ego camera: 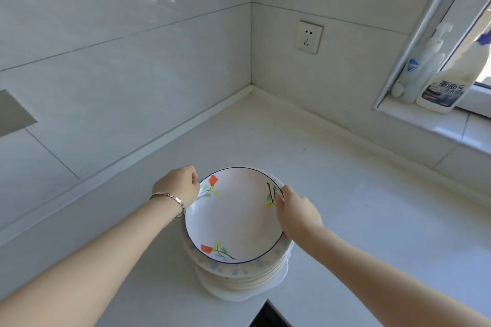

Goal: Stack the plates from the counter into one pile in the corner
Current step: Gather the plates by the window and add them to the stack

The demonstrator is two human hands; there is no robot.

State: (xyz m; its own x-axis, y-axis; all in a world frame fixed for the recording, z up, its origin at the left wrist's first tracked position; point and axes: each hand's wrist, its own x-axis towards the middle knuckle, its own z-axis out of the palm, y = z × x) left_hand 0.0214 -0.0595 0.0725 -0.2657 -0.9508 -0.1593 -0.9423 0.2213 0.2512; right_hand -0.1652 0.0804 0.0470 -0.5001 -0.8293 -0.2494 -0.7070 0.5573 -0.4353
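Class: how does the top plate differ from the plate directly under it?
The top plate shows its face, with red flowers and a thin dark rim line; the plate under it shows only an edge, blotched pale blue. Both are round and stacked.

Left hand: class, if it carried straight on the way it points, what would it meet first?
The left hand points past the top plate over bare counter; first probably the wall near the corner, though depth is unclear.

Plate (235, 216) atop pile (239, 277) on counter (358, 215)
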